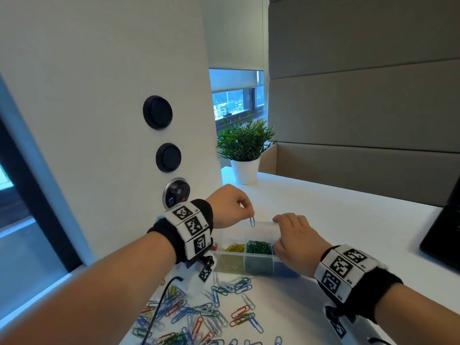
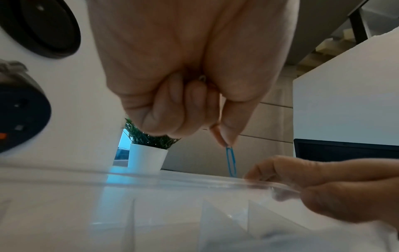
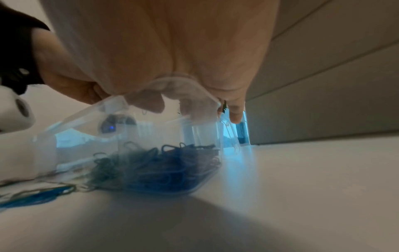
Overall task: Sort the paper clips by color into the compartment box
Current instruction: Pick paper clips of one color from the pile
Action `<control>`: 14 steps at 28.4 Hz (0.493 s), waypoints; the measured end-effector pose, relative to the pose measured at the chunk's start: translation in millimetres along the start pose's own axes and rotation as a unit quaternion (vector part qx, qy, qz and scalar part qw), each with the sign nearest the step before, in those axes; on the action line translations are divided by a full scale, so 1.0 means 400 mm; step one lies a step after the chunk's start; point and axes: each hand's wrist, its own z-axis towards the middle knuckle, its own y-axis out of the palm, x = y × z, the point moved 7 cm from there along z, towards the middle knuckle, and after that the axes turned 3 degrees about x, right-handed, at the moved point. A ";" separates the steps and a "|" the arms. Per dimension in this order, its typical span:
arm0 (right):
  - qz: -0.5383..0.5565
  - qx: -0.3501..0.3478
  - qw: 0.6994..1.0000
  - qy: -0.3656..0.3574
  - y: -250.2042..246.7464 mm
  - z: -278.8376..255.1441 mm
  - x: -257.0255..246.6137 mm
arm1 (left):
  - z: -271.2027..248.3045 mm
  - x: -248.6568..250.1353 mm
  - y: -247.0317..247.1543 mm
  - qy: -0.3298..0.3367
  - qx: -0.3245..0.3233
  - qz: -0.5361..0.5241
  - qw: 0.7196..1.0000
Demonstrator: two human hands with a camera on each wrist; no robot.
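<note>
One blue paper clip (image 2: 231, 160), slim and glossy, is pinched by its top between thumb and forefinger of the left hand (image 1: 230, 205) and hangs upright just above the far rim of the clear compartment box (image 1: 263, 223). The box's right end is gripped by the right hand (image 1: 296, 241), fingers curled over its wall. Yellow clips (image 1: 234, 248) and green clips (image 1: 258, 246) are seen sorted in adjoining compartments. Mixed loose clips (image 1: 211, 312) are scattered on the white table (image 1: 348, 220) near the box.
</note>
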 end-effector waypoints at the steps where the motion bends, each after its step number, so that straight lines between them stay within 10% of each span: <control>1: -0.006 0.010 1.000 -0.002 -0.003 -0.003 -0.002 | -0.010 -0.006 -0.004 -0.005 0.007 -0.006 1.000; 14: 0.141 -0.020 0.950 0.276 -0.013 -0.034 0.055 | -0.135 -0.100 -0.054 -0.094 0.050 -0.051 0.993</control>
